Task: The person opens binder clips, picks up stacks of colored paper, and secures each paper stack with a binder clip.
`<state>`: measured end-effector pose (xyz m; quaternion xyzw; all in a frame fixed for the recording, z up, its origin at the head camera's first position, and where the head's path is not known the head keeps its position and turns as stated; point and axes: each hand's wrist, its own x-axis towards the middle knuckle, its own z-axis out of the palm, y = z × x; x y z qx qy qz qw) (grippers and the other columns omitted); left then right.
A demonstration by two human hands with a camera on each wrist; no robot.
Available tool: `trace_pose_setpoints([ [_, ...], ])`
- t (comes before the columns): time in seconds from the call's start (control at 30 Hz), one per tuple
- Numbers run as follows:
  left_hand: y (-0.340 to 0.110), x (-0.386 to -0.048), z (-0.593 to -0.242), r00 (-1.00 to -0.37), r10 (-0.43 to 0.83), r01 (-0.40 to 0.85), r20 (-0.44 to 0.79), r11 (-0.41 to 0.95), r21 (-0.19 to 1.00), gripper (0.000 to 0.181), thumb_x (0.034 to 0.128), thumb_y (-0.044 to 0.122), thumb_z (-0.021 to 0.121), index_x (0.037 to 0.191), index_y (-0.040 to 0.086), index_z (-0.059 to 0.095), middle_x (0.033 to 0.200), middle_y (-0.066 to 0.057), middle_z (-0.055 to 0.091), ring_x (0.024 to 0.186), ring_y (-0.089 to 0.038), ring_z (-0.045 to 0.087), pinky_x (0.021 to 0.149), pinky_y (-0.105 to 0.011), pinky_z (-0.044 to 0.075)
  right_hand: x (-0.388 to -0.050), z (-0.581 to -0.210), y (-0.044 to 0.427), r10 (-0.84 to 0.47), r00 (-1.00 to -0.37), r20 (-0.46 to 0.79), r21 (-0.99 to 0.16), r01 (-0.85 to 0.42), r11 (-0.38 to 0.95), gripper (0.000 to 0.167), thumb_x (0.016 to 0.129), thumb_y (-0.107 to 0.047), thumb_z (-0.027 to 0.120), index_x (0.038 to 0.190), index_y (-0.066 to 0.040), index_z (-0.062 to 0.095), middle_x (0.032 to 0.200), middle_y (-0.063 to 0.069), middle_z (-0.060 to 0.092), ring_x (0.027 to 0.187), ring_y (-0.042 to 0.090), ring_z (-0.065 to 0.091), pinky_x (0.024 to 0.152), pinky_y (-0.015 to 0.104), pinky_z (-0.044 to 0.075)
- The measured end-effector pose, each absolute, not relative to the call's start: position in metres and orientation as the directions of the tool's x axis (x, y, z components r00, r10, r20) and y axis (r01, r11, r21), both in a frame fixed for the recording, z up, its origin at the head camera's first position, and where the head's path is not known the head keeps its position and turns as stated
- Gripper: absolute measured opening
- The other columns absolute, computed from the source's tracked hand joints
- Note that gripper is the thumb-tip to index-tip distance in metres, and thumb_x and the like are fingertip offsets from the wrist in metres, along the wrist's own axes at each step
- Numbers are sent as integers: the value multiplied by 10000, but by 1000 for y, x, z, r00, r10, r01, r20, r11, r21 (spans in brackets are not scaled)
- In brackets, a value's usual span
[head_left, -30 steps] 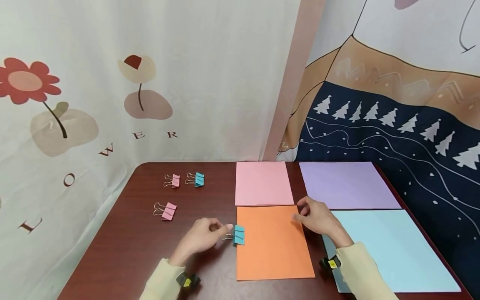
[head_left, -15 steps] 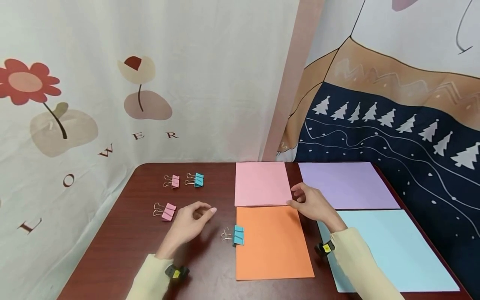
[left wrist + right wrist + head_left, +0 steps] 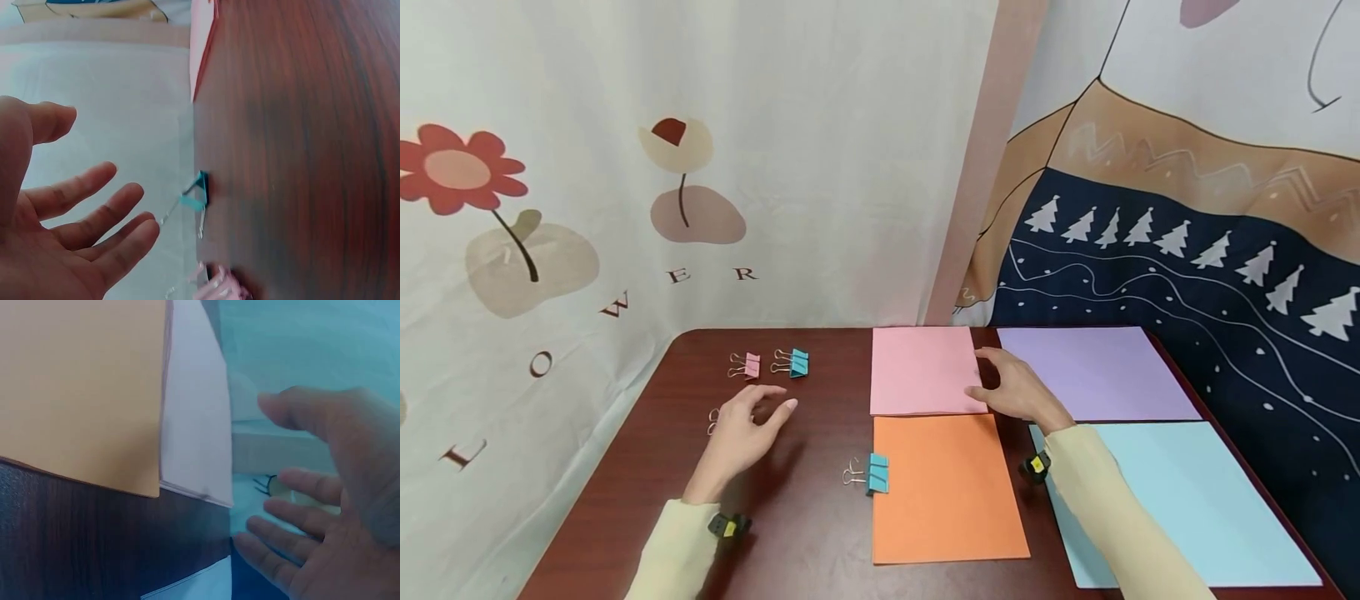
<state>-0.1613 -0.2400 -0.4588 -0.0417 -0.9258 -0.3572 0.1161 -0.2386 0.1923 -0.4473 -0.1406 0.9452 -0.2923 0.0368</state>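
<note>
Both grips spread, the left hand (image 3: pixel 739 440) hovers by a pink clip (image 3: pixel 713 422), the right hand (image 3: pixel 1017 388) beside pink paper (image 3: pixel 922 371). Only the head view shows the turquoise clip (image 3: pixel 877 474) on orange paper (image 3: pixel 951 500) and printed letters (image 3: pixel 615 305) reading "LOWER"

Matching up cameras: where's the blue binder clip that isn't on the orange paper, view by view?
Head: the blue binder clip is left of and below centre, just right of a pink clip.
Left wrist: just below centre.
Right wrist: not in it.
Shared landmark: pink paper, below centre in head, top centre in left wrist, washed pale beside the orange paper in right wrist.
</note>
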Motion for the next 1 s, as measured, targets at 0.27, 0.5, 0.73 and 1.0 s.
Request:
trace_pose_setpoints([
  [0.27,-262,-166,-459,-958,-55,130,281,791,598,393,973,378,698,1245,94,689,1231,-151,673,848,-282,709,786,-413,582,-258,-455,187,-363,-931,-23,-554,-290,780,764,905,-305,738,1544,-32,420,1670,219,268,1519,453,292,1226,651,270],
  [0.5,-280,-165,-463,-954,-64,117,294,822,558,393,985,322,681,1254,35,674,1239,-195,650,1020,-366,611,870,-479,501,-269,-465,180,-424,-903,-70,-549,-320,772,784,900,-258,726,1557,1,383,1678,243,227,1539,459,240,1241,647,239],
  [0.73,-290,-161,-463,-944,-77,117,322,833,541,367,982,282,688,1243,24,669,1214,-210,639,981,-378,617,850,-500,510,-276,-471,173,-422,-899,-118,-539,-299,788,788,917,-272,706,1576,-18,357,1700,207,189,1563,420,203,1263,629,198],
  [1.0,-299,-161,-461,-930,-126,87,347,839,537,360,947,181,716,1242,-19,664,1183,-273,653,954,-405,620,816,-510,495,-283,-472,171,-421,-897,-134,-523,-297,799,774,927,-273,692,1563,21,361,1693,217,206,1570,401,202,1281,569,209],
])
